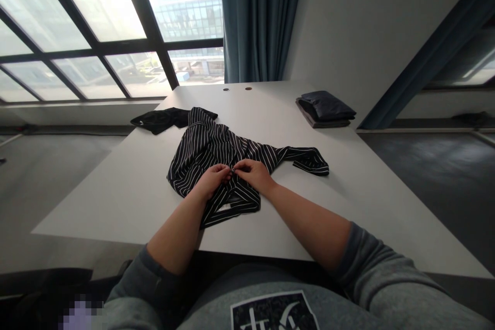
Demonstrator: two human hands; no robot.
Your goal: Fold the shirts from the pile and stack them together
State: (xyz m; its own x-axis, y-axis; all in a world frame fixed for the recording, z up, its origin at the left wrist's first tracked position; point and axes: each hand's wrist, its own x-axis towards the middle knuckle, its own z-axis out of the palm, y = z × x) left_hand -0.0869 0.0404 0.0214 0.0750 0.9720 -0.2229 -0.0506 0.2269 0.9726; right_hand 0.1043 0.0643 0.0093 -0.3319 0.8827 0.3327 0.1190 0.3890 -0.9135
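Note:
A black shirt with white stripes (204, 147) lies spread and rumpled on the white table (116, 191), its collar towards me and one sleeve stretched out to the right. My left hand (214, 178) pinches the front of the shirt just below the collar opening. Close beside it, my right hand (253, 171) pinches the same spot, thumb and fingertips together. The two hands almost meet there. Whatever small part of the front sits between the fingertips is too small to make out.
A dark crumpled garment (162, 118) lies behind the shirt at the table's left edge. On the back right rests a stack of folded dark clothes (327, 108). Two round holes are set in the table's far end, near a blue curtain (259, 20) and a window.

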